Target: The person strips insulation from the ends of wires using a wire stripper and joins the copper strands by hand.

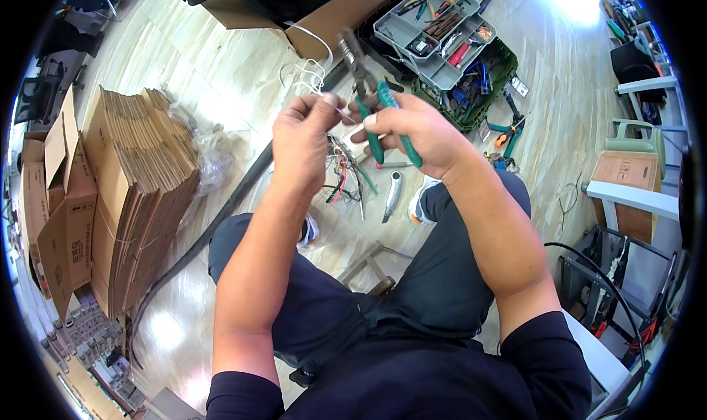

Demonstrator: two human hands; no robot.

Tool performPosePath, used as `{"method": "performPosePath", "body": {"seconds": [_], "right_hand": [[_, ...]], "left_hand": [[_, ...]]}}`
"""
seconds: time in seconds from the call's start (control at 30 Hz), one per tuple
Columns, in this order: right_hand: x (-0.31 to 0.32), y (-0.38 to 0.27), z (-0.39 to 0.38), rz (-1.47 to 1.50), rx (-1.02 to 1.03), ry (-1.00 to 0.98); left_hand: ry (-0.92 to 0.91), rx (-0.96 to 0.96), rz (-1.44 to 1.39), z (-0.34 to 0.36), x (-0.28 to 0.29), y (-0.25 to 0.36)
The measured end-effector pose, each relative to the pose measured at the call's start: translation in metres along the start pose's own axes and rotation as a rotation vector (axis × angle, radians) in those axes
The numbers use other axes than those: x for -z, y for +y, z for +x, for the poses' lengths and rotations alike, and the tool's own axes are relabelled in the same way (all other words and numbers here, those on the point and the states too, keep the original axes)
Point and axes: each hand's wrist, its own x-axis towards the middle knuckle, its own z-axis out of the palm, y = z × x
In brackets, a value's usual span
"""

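Note:
My right hand (429, 136) is closed around the green handles of a pair of wire strippers (361, 74), whose metal jaws point up and away from me. Close beside it, my left hand (303, 140) pinches the end of a thin white wire (313, 72) between thumb and fingers. That wire loops loosely up toward a cardboard box. Fingertips of both hands nearly meet at the wire, and its exact end is hard to make out. Below them on the floor lie coloured wire scraps (343, 175) and a grey utility knife (394, 195).
Ahead right stands an open toolbox (451, 75) with tools in its trays. Pliers with orange and green handles (508, 134) lie near it. A stack of flattened cartons (136, 192) is at left, beside a long black tube (239, 190). An open cardboard box (353, 11) stands ahead.

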Motion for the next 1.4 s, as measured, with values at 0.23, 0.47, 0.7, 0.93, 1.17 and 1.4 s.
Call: {"method": "performPosePath", "body": {"seconds": [0.23,0.47,0.7,0.93,1.17,1.4], "right_hand": [[0.02,0.009,-0.003,-0.542,0.216,0.33],[0.028,0.039,-0.018,-1.38,0.026,0.229],[0.011,0.085,0.007,-1.722,-0.038,0.125],[-0.004,0.115,0.047,-1.894,0.133,0.148],[-0.018,0.123,0.072,-1.889,0.261,0.135],[-0.039,0.121,0.086,-1.853,0.219,0.112]], "left_hand": [[0.113,-0.008,-0.148,0.008,0.02,0.03],[0.081,-0.051,-0.188,0.011,0.047,0.054],[-0.046,-0.073,-0.23,-0.001,0.052,0.066],[-0.132,-0.098,-0.279,-0.002,0.065,0.069],[-0.14,-0.112,-0.364,0.004,0.092,0.071],[-0.194,-0.119,-0.397,0.002,0.094,0.071]]}}
